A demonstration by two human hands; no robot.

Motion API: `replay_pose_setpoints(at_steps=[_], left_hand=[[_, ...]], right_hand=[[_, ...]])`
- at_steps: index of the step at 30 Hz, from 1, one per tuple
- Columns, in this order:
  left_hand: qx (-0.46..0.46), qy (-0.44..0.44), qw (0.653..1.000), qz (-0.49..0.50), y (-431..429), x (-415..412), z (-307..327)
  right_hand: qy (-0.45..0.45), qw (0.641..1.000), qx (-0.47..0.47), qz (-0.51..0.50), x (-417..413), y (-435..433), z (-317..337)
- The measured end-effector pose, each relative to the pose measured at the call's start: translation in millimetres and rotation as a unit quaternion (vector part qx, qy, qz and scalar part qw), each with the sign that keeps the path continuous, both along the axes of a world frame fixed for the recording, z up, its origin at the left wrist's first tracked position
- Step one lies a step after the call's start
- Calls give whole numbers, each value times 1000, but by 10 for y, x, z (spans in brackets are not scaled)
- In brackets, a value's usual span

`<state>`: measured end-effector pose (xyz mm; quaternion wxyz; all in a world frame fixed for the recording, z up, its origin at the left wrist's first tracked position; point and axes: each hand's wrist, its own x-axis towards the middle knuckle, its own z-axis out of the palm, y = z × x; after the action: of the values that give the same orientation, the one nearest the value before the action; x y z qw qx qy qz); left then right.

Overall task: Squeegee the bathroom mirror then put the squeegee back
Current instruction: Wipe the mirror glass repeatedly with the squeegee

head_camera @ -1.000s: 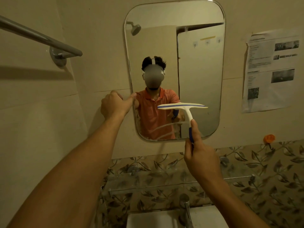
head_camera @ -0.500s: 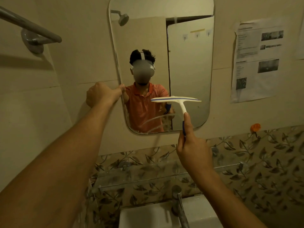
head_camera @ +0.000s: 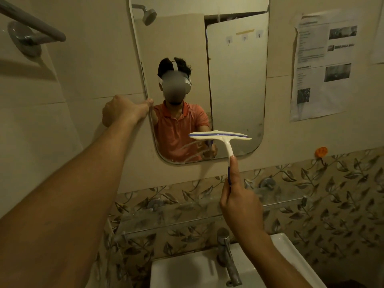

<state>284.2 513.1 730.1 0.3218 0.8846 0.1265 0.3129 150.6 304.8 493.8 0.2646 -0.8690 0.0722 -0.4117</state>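
Right hand [head_camera: 239, 202]: grasping the squeegee [head_camera: 220, 137] low on its handle, thumb lying up along the white stem, fingers wrapping round the blue-striped lower part.
Left hand [head_camera: 122, 111]: clenching into a fist against the wall, thumb tip touching the left rim of the mirror [head_camera: 234, 80]; impossible to tell whether pinching the rim or only bracing.
Squeegee position: standing blade-up and roughly level in front of the mirror's lower right part, near the bottom corner; blade contact with the glass not showing clearly.
Stage, as a guess: nearing the bottom of a downward pass, with arcing streaks [head_camera: 188, 146] showing on the lower glass just left of the blade.
Risk, streaking: lifting or tilting the blade before reaching the bottom rim, leaving a wet line; likely cause being uneven pressure from so low a hold on the handle.
Risk, slipping: losing a wet handle and dropping the squeegee toward the glass shelf [head_camera: 207, 217], tap [head_camera: 226, 252] or sink [head_camera: 187, 269] below.
Risk, mirror: pushing too hard while bracing at one rim only, possibly rocking the glass on the wall.
Risk, runoff: dragging water off the bottom edge onto the wall and shelf.
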Motion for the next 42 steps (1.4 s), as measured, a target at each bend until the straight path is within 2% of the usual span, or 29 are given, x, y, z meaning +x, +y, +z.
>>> replay_pose_setpoints(at_steps=[6, 10, 13, 16, 19, 29, 38, 42], left_hand=[[-3, 2, 1000, -1, -20, -26, -10], [-10, 11, 1000, -5, -11, -70, 14], [-19, 15, 1000, -12, 6, -71, 28], [-18, 16, 1000, -18, -3, -101, 43], [-17, 13, 1000, -19, -26, -143, 52], [-18, 25, 999, -24, -20, -133, 56], [-17, 18, 999, -26, 13, -103, 54], [-18, 15, 999, -28, 22, -87, 48]], right_hand=[[71, 997, 18, 17, -134, 134, -259], [70, 995, 66, 22, -171, 223, -190], [12, 984, 170, 53, -209, 182, 63], [-48, 961, 271, 33, -116, -34, 365], [-54, 941, 333, 21, -8, -173, 514], [-11, 927, 375, 5, 28, 248, 436], [10, 926, 373, 50, -16, 958, 210], [19, 929, 364, 64, -60, 1015, 173]])
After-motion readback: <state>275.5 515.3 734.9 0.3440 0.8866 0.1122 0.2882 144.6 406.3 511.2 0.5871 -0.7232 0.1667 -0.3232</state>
